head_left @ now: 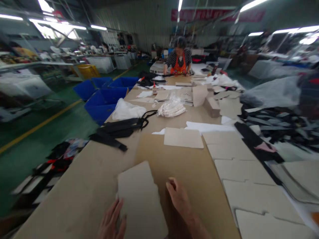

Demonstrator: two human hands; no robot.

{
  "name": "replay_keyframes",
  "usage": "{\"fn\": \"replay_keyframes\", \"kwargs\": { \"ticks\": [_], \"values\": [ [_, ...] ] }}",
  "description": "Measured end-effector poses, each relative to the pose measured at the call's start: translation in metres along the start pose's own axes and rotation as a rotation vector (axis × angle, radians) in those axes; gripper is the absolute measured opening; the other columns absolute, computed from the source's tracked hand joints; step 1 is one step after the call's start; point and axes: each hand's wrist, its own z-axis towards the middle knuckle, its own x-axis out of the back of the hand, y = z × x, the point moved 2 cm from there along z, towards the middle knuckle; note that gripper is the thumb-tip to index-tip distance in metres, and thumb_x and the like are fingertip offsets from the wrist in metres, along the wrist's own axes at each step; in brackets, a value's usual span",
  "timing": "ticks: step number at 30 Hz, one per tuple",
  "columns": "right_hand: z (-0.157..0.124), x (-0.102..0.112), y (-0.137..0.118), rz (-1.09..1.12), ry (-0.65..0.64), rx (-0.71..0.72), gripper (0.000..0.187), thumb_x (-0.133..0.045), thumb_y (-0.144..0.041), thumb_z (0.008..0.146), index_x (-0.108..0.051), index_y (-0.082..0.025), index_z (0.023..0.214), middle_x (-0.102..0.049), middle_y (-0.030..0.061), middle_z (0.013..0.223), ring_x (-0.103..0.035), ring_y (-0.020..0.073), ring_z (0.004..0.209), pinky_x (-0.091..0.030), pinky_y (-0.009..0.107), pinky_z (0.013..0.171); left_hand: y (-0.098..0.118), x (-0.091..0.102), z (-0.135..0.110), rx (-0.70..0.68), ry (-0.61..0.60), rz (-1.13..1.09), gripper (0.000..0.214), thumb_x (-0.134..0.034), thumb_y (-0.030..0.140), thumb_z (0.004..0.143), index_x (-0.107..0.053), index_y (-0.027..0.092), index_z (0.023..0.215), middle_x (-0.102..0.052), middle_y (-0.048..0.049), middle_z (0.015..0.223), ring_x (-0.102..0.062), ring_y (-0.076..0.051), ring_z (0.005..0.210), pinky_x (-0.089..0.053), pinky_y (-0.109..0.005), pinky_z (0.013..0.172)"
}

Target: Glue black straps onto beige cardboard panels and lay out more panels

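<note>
Our left hand (111, 219) open against the left edge of a notched grey-beige cardboard panel (139, 199), at our brown table's (89, 182) six o'clock, our right hand (180, 199) loosely curled, half open at the panel's three, a pale rectangular card (183, 137) at its one.

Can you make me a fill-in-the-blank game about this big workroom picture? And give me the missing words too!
1. The hand touching the stack of beige card pieces is the person's ____ one.
2. The open bins right beside the table are coloured ____.
3. The line painted on the floor is ____.
4. The long row of overlapping card pieces lies on the picture's ____ side.

Missing words: left; blue; yellow; right.
</note>
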Motion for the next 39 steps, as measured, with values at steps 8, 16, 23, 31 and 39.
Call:
{"fn": "replay_keyframes", "kwargs": {
  "ticks": [8, 16, 23, 31, 39],
  "values": [
    [-0.058, -0.029, 0.019, -0.454, -0.169, 0.345, 0.044, -0.054, -0.041, 0.086, -0.065, -0.014, 0.12, -0.064, 0.0165, 0.126, -0.056, 0.0293, 0.118, -0.038, 0.044, 0.106, 0.019, 0.008, -0.003, 0.018, -0.053, -0.005, 0.052, -0.047, 0.024, 0.093, -0.036, 0.02, 0.144, -0.045, -0.0146, 0.145, -0.043, -0.027, 0.133, -0.041, -0.049, 0.108],
    [-0.039, -0.04, 0.017, -0.381, -0.122, 0.231, 0.05, -0.055, -0.044, 0.085, -0.062, -0.016, 0.126, -0.064, 0.015, 0.126, -0.058, 0.0285, 0.118, -0.041, 0.042, 0.104, 0.021, 0.009, -0.006, 0.021, -0.031, -0.016, 0.053, -0.049, 0.025, 0.092, -0.037, 0.022, 0.144, -0.047, -0.0139, 0.144, -0.045, -0.028, 0.132, -0.042, -0.051, 0.108],
    [-0.049, -0.048, 0.003, -0.646, -0.062, 0.637, 0.034, -0.049, -0.031, 0.09, -0.066, -0.02, 0.118, -0.061, 0.0136, 0.126, -0.054, 0.0278, 0.116, -0.04, 0.043, 0.101, 0.018, 0.009, -0.006, 0.011, -0.024, -0.009, 0.056, -0.049, 0.024, 0.091, -0.036, 0.023, 0.146, -0.048, -0.0128, 0.143, -0.046, -0.027, 0.131, -0.044, -0.048, 0.106],
    [-0.046, -0.053, -0.01, -0.51, -0.129, 0.58, 0.018, -0.048, -0.025, 0.09, -0.064, -0.022, 0.082, -0.066, 0.0059, 0.082, -0.06, 0.0203, 0.079, -0.045, 0.029, 0.074, 0.015, 0.009, -0.004, 0.002, -0.019, 0.021, 0.057, -0.05, 0.025, 0.091, -0.036, 0.025, 0.146, -0.048, -0.0118, 0.144, -0.047, -0.026, 0.13, -0.046, -0.046, 0.104],
    [-0.034, -0.054, -0.009, -0.214, -0.205, 0.191, 0.021, -0.057, -0.03, 0.081, -0.067, -0.02, 0.097, -0.073, 0.0062, 0.093, -0.066, 0.0217, 0.086, -0.048, 0.029, 0.079, 0.011, 0.007, -0.007, 0.002, -0.04, 0.061, 0.058, -0.049, 0.027, 0.092, -0.033, 0.027, 0.148, -0.046, -0.0107, 0.145, -0.047, -0.026, 0.131, -0.047, -0.047, 0.104]
  ]
}}
